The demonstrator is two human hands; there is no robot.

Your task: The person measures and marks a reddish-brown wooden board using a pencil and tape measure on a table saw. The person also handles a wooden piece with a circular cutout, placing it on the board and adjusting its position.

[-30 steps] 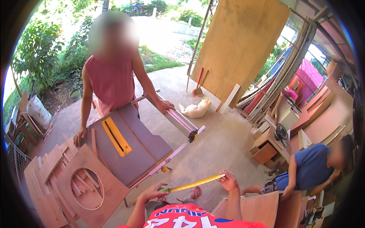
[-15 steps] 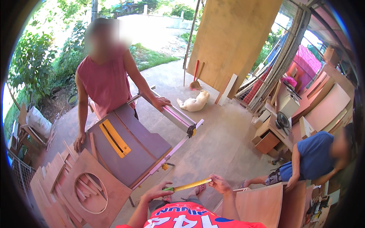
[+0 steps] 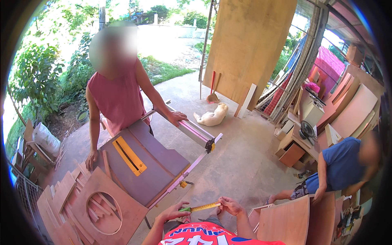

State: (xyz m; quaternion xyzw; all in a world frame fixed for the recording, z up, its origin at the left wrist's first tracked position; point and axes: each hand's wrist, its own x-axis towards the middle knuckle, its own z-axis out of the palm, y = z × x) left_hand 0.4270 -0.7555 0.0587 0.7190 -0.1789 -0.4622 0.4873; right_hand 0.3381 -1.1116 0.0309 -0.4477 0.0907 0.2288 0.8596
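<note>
A tape measure (image 3: 205,206) with a green case and yellow blade is stretched between my two hands, low in front of my body. My left hand (image 3: 174,210) is closed around the green case. The free end of the blade is pinched between the fingers of my right hand (image 3: 230,206). Ahead and to the left stands a table saw (image 3: 153,157) with a grey top and a yellow insert, and neither of my hands touches it.
A person in a sleeveless maroon shirt (image 3: 118,92) rests both hands on the saw. Left, a board with a round hole (image 3: 92,183) lies over wood strips. Another person in blue (image 3: 341,161) is beside wooden panels (image 3: 286,218) at right. A white dog (image 3: 212,115) lies on the floor.
My hands have come closer together, and the blade between them is shorter. The whole view has shifted slightly. The person at the saw keeps both hands on it.
</note>
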